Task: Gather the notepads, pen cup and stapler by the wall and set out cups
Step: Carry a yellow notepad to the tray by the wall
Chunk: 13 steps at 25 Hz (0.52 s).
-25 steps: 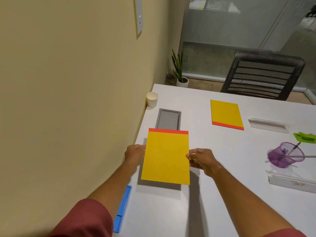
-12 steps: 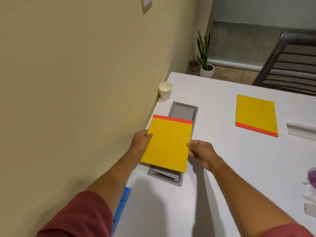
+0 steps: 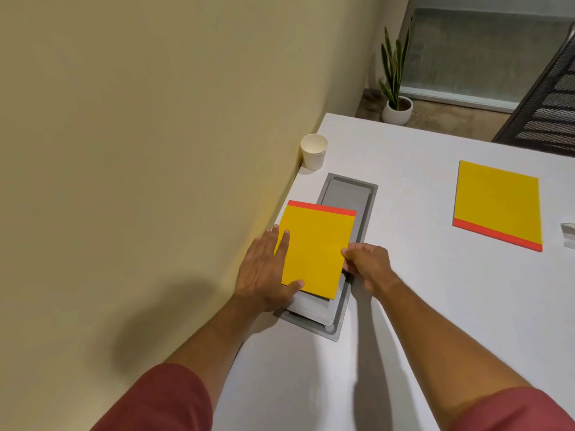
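Since earlier frame, left hand (image 3: 264,272) flattened, fingers spread on notepad (image 3: 314,250) edge, frame centre, over grey hatch (image 3: 357,194) beside wall (image 3: 140,150); right hand (image 3: 367,262) pinches opposite edge. Second notepad (image 3: 497,203) right; paper cup (image 3: 314,150) upper centre.

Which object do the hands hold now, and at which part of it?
The near yellow notepad: the left hand lies flat on its left edge, and the right hand pinches its right edge.

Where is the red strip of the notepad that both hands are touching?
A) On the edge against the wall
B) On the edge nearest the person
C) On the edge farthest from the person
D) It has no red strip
C: the notepad under the left hand and right hand shows its red strip along the far edge, toward the paper cup.
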### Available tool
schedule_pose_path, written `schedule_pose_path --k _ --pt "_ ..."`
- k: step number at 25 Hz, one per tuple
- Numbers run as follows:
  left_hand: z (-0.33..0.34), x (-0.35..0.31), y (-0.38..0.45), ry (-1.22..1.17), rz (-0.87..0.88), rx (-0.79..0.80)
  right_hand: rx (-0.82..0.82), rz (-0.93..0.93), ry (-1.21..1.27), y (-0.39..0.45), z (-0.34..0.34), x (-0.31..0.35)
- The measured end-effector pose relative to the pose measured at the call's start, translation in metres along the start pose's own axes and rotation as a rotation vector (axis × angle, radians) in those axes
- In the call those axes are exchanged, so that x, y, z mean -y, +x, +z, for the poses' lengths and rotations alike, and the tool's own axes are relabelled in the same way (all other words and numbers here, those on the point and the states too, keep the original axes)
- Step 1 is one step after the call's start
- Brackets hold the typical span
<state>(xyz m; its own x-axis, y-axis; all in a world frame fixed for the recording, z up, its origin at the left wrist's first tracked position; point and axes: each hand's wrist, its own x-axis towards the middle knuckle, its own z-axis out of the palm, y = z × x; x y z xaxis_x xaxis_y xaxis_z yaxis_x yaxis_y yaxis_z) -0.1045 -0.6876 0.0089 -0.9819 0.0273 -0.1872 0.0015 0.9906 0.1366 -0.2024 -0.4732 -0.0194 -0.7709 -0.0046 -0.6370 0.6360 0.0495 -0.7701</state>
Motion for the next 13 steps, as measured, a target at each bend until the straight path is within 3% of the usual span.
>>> schedule_pose_path --k 13 --pt "0.005 0.017 0.001 -0.084 0.006 -0.08 -0.188 -0.057 -0.189 0.018 0.032 -0.005"
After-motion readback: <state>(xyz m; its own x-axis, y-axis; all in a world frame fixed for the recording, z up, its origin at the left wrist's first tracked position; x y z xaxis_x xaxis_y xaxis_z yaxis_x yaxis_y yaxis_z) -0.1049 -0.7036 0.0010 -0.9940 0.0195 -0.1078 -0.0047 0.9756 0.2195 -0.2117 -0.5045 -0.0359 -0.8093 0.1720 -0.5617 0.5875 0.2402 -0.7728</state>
